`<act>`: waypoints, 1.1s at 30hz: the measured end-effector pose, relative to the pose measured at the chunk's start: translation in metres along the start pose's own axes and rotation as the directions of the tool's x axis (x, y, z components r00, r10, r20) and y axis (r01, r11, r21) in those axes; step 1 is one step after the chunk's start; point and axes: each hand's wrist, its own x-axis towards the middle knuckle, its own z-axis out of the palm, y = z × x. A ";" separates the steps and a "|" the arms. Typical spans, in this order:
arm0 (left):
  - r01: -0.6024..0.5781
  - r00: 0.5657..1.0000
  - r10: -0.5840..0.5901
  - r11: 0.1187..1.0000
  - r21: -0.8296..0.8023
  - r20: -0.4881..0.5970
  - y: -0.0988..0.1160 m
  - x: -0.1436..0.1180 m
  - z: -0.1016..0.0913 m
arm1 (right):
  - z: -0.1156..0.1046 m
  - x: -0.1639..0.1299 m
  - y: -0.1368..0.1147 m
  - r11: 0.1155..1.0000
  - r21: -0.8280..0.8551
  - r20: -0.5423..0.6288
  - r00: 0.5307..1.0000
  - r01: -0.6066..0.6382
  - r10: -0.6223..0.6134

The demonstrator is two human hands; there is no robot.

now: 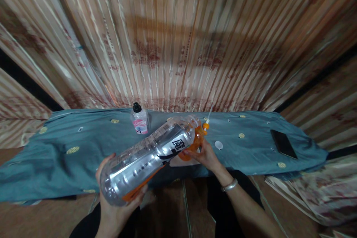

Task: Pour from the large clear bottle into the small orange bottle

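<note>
My left hand (118, 202) is wrapped round the base of a large clear plastic bottle (147, 156) with a silver label. The bottle is tilted, its neck pointing up and to the right. That neck end lies against a smaller orange bottle (197, 139), which the fingers of my right hand (206, 154) grip from the side. Whether liquid passes between the two, I cannot tell. Just right of the orange bottle is an orange-and-white pump top (205, 126) with a thin white tube. A white round disc (218, 144) lies on the cloth near my right hand.
A clear bottle with a black cap and pink label (140, 122) stands at the back left. On the right lies a dark phone-like slab (283, 144). Blue-green patterned cloth (92, 141) covers the low surface, and a striped curtain (167, 44) hangs behind it.
</note>
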 end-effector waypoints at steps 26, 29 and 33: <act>-0.020 1.000 0.021 0.999 0.025 -0.012 -0.003 -0.001 -0.004 | 0.000 -0.001 -0.006 1.000 -0.006 0.000 1.000 0.023 -0.023; -0.078 0.997 0.079 0.995 0.054 -0.012 -0.009 0.000 -0.004 | 0.000 -0.002 0.000 1.000 -0.013 -0.001 1.000 0.028 -0.028; -0.179 0.984 0.178 0.976 0.125 0.022 -0.021 0.002 -0.007 | 0.000 -0.001 -0.001 0.999 -0.022 -0.002 1.000 0.024 -0.024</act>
